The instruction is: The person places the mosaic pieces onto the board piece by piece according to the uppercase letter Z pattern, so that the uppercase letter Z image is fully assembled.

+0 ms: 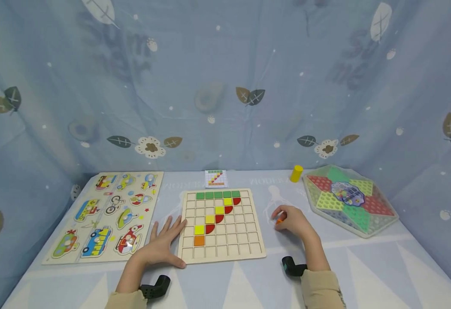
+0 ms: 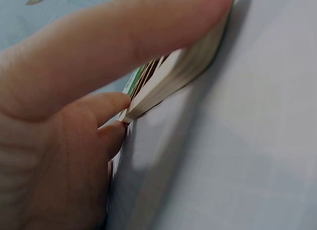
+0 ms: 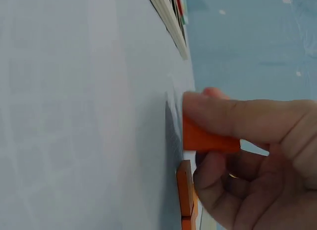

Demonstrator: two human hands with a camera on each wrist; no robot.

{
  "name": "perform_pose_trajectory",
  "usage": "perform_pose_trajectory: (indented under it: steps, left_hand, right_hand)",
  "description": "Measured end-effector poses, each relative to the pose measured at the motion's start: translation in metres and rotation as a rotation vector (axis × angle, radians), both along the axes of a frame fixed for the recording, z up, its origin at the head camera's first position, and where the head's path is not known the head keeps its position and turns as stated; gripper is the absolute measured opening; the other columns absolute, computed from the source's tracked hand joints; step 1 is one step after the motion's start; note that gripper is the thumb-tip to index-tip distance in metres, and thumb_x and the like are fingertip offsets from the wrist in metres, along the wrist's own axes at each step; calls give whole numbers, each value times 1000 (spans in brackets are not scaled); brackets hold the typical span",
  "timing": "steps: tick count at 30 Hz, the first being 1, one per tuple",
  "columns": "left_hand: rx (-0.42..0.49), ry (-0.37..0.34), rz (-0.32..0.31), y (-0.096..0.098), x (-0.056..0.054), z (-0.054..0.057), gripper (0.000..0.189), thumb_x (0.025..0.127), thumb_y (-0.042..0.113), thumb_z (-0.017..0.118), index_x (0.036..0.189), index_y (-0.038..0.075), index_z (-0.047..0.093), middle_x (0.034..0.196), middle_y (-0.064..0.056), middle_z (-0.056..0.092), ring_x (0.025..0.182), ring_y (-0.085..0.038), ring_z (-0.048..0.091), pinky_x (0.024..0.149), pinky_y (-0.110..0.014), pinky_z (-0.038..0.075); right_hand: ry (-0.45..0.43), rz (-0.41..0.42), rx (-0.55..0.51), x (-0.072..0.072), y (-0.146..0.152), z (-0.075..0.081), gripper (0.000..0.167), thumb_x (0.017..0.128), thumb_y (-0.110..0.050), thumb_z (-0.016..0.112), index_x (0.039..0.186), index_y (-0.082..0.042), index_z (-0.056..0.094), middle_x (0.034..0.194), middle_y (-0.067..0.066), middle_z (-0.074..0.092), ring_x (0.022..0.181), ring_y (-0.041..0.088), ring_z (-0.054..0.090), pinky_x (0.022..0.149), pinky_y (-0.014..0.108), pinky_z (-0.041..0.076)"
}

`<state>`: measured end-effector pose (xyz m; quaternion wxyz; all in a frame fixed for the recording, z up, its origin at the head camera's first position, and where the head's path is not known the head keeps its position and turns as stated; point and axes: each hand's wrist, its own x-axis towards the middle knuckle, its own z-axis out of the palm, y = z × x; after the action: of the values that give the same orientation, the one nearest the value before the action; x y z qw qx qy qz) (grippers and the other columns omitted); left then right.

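A wooden grid board (image 1: 233,240) lies flat in the middle of the table. On it sit several green squares, a diagonal of yellow squares, red quarter-circle pieces beside them, and one orange square (image 1: 199,240). My left hand (image 1: 163,246) has its fingers spread along the board's left edge, thumb at the lower corner; the left wrist view shows thumb and fingers touching the side. Right of the board, my right hand (image 1: 292,221) pinches an orange square tile (image 3: 208,138) between thumb and fingers, just over the table. Below it, more orange tiles (image 3: 184,188) lie on the cloth.
A small pattern card (image 1: 216,179) stands behind the board. To the left lies a vehicle puzzle board (image 1: 109,219). A yellow cylinder (image 1: 296,174) and a hexagonal game board (image 1: 349,199) are at the back right. A blue curtain (image 1: 217,64) hangs behind the table.
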<state>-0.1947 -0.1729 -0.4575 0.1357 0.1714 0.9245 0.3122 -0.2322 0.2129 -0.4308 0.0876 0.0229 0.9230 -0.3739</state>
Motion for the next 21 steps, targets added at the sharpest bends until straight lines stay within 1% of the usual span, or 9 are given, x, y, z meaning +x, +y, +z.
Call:
perform_pose_trajectory:
  steps: [4, 7, 10, 13, 16, 19, 21]
  left_hand:
    - [5, -4, 2, 0, 0, 1, 122, 47, 49, 84, 145, 5, 27, 152, -18, 15, 139, -42, -4, 105, -57, -18]
    - [5, -5, 4, 0, 0, 1, 122, 47, 49, 84, 145, 5, 26, 152, -17, 15, 139, -41, -4, 105, -57, -18]
    - [1, -8, 1, 0, 0, 1, 122, 48, 49, 84, 145, 5, 26, 152, -17, 14, 139, -41, -5, 105, -57, -18]
    - [0, -7, -1, 0, 0, 1, 121, 48, 49, 84, 145, 5, 26, 152, -17, 14, 139, -41, -5, 105, -57, -18]
    - [5, 0, 3, 0, 0, 2, 122, 47, 49, 84, 145, 5, 26, 152, -17, 15, 139, -41, -4, 105, -56, -18]
    - [7, 2, 2, 1, 0, 2, 122, 47, 48, 84, 145, 4, 26, 152, -17, 15, 139, -41, -4, 105, -56, -18]
    - [8, -1, 0, 1, 1, 3, 121, 48, 48, 84, 145, 4, 27, 152, -17, 15, 139, -41, -4, 105, -56, -18]
  right_hand:
    - [8, -96, -126, -2, -6, 3, 28, 73, -8, 77, 95, -3, 60, 72, 6, 58, 62, 15, 58, 58, 27, 49]
    - [30, -130, -207, -1, -19, 6, 29, 73, -11, 77, 93, -3, 58, 69, 6, 59, 60, 16, 62, 57, 29, 51]
    - [52, -113, -241, 0, -37, 8, 27, 73, -12, 78, 88, -5, 58, 64, 4, 60, 59, 20, 62, 57, 31, 50]
    - [55, -69, -287, 2, -54, 10, 23, 74, -12, 77, 88, -6, 59, 63, 4, 61, 61, 23, 60, 58, 32, 49]
    - [86, -27, -301, 4, -69, 11, 19, 77, -12, 74, 91, -7, 63, 68, 4, 61, 63, 21, 57, 58, 30, 47]
    - [110, 9, -290, 6, -82, 10, 17, 80, -12, 71, 96, -7, 67, 73, 4, 60, 64, 19, 54, 57, 28, 47]
    - [100, 36, -285, 8, -90, 9, 18, 81, -13, 70, 98, -8, 68, 77, 4, 59, 66, 17, 52, 57, 26, 47]
